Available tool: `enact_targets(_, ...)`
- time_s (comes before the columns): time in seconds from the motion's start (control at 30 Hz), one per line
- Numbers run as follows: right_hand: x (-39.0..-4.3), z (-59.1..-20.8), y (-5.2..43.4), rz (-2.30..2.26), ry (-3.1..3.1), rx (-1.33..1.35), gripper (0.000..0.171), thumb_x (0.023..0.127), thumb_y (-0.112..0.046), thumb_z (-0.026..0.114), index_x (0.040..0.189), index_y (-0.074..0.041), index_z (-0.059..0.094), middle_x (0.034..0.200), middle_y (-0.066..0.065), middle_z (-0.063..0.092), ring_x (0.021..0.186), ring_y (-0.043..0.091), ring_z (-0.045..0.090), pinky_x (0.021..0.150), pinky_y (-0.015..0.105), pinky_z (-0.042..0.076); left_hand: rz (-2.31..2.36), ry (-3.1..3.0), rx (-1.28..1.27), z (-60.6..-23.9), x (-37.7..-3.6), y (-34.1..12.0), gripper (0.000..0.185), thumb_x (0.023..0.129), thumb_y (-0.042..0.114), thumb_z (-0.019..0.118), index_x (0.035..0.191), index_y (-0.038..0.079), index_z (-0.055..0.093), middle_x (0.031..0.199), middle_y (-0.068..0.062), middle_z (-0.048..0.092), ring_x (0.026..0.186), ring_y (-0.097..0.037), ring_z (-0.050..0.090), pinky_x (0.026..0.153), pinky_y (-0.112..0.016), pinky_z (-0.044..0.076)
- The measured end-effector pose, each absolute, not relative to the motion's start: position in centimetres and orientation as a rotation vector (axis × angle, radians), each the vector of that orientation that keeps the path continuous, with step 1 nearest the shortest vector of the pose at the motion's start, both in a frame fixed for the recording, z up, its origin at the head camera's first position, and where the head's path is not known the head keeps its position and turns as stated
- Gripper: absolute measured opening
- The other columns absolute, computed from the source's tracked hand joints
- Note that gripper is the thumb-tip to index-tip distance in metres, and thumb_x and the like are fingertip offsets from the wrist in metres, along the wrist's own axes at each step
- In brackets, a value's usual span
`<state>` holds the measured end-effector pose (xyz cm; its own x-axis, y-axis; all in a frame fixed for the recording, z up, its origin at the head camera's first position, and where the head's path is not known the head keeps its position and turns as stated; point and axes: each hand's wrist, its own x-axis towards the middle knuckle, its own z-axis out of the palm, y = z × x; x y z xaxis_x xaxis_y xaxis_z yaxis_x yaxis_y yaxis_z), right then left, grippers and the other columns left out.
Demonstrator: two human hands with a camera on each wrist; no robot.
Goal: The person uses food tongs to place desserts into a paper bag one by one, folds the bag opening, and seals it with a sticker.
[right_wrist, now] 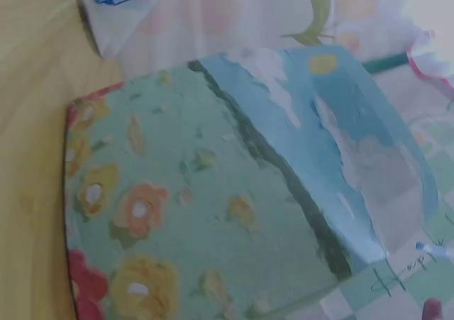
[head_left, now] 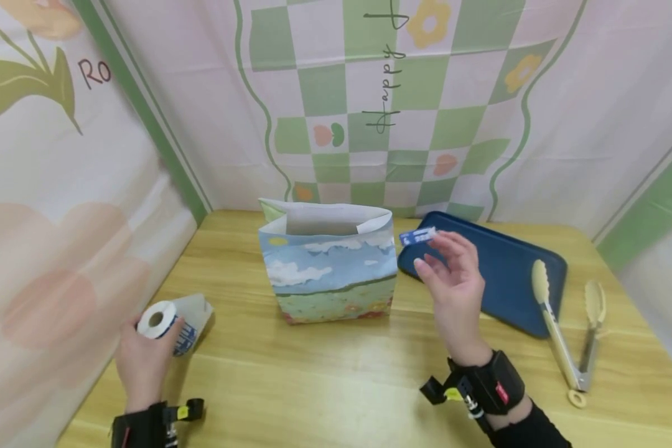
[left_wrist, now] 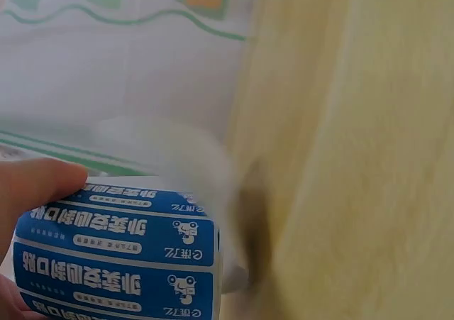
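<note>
My left hand (head_left: pixel 141 364) grips a roll of blue printed stickers (left_wrist: pixel 117 245) at the table's left side, thumb and fingers on its sides. A loose pale backing strip (head_left: pixel 200 310) trails from the roll, blurred in the left wrist view. My right hand (head_left: pixel 459 298) is raised, pinching one small blue sticker (head_left: pixel 417 236) by its end between the fingertips. This sticker is just right of the upper edge of a paper bag (head_left: pixel 330 274). Upright, with its top open, the bag has a painted sky and flower meadow, seen sideways in the right wrist view.
Behind my right hand lies a dark blue tray (head_left: pixel 515 274). Metal tongs (head_left: pixel 579 367) with cream tips stand spread at the right, one arm overlapping the tray's edge. A patterned cloth (head_left: pixel 364 168) hangs behind the wooden table (head_left: pixel 325 386), with more cloth at the left.
</note>
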<state>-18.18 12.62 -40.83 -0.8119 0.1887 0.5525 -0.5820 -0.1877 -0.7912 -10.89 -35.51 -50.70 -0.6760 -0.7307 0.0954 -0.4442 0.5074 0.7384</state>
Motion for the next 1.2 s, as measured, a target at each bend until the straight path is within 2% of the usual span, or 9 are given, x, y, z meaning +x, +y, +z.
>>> enact_targets(0.17,-20.4,-40.1,13.7,2.120,-1.648,0.334,0.050,0.090,0.002,0.065,0.137,-0.001,0.048,0.146,0.004,0.031,0.134,0.026,0.039,0.097,0.020,0.048,-0.997,-2.377,0.954,-52.0,-12.0,-36.6,0.091,0.077,0.050,0.077,0.142,-0.001,0.038,0.130,-0.029,0.053,0.115,-0.043,0.052,0.094,-0.056,0.040)
enact_targets(0.3,-21.8,-39.7,14.1,2.148,-1.732,0.258,0.049,0.092,-0.005,0.065,0.137,-0.003,0.049,0.149,-0.002,0.023,0.138,0.022,0.035,0.097,0.017,0.046,-1.013,-2.406,0.883,-52.1,-12.6,-36.2,0.091,0.081,0.045,0.075,0.145,-0.003,0.032,0.134,-0.031,0.049,0.119,-0.046,0.049,0.098,-0.059,0.039)
enact_targets(0.47,-22.8,-39.3,14.1,2.162,-1.821,0.239,0.049,0.093,-0.009,0.065,0.139,-0.008,0.050,0.152,-0.004,0.025,0.141,0.019,0.032,0.099,0.017,0.044,-0.950,-2.526,0.784,-49.9,-13.4,-34.8,0.089,0.086,0.031,0.069,0.149,-0.008,0.021,0.147,-0.036,0.029,0.134,-0.052,0.031,0.108,-0.062,0.027)
enact_targets(0.57,-23.5,-38.9,13.9,2.200,-1.898,0.306,0.057,0.095,-0.015,0.064,0.147,-0.020,0.041,0.155,-0.001,0.028,0.145,0.020,0.029,0.105,0.021,0.041,-0.967,-2.504,0.674,-47.6,-14.3,-32.9,0.084,0.089,0.030,0.064,0.153,0.001,0.018,0.156,-0.027,0.020,0.142,-0.047,0.021,0.113,-0.061,0.022)
enact_targets(0.63,-23.9,-38.6,13.7,2.232,-1.963,0.386,0.065,0.096,-0.018,0.062,0.151,-0.031,0.031,0.157,0.001,0.029,0.147,0.022,0.026,0.110,0.026,0.037,-1.044,-2.429,0.521,-46.0,-15.3,-31.3,0.079,0.092,0.033,0.062,0.154,0.009,0.021,0.158,-0.021,0.022,0.145,-0.041,0.022,0.115,-0.060,0.021)
enact_targets(0.77,-25.0,-38.4,13.3,2.295,-2.045,0.596,0.085,0.096,-0.012,0.062,0.152,-0.048,0.010,0.155,0.006,0.037,0.144,0.024,0.034,0.109,0.026,0.040,-1.295,-2.321,0.040,-43.2,-17.9,-28.2,0.073,0.094,0.031,0.064,0.154,0.024,0.023,0.159,-0.004,0.030,0.146,-0.028,0.027,0.118,-0.055,0.021)
enact_targets(0.9,-26.1,-38.5,12.7,2.294,-2.116,0.795,0.102,0.093,-0.003,0.063,0.148,-0.056,-0.004,0.146,0.007,0.051,0.130,0.020,0.053,0.093,0.025,0.051,-1.503,-2.349,-0.356,-41.0,-19.7,-25.2,0.085,0.089,0.019,0.071,0.155,0.029,0.018,0.160,0.007,0.027,0.149,-0.020,0.024,0.121,-0.053,0.017)
enact_targets(1.1,-27.3,-38.8,11.9,2.087,-2.270,0.866,0.101,0.091,-0.006,0.067,0.152,-0.050,0.000,0.124,-0.004,0.067,0.110,0.015,0.064,0.079,0.029,0.052,-1.617,-2.371,-0.445,-38.8,-20.3,-22.3,0.085,0.090,0.016,0.070,0.156,0.018,0.016,0.156,-0.005,0.030,0.147,-0.022,0.026,0.122,-0.051,0.014)
enact_targets(1.2,-27.6,-39.1,11.7,1.978,-2.340,0.827,0.094,0.090,-0.010,0.070,0.153,-0.046,0.010,0.118,-0.007,0.069,0.108,0.014,0.064,0.078,0.029,0.050,-1.640,-2.341,-0.451,-38.7,-21.1,-22.0,0.072,0.091,0.011,0.068,0.151,0.008,0.027,0.146,-0.013,0.036,0.143,-0.028,0.029,0.122,-0.051,0.014)
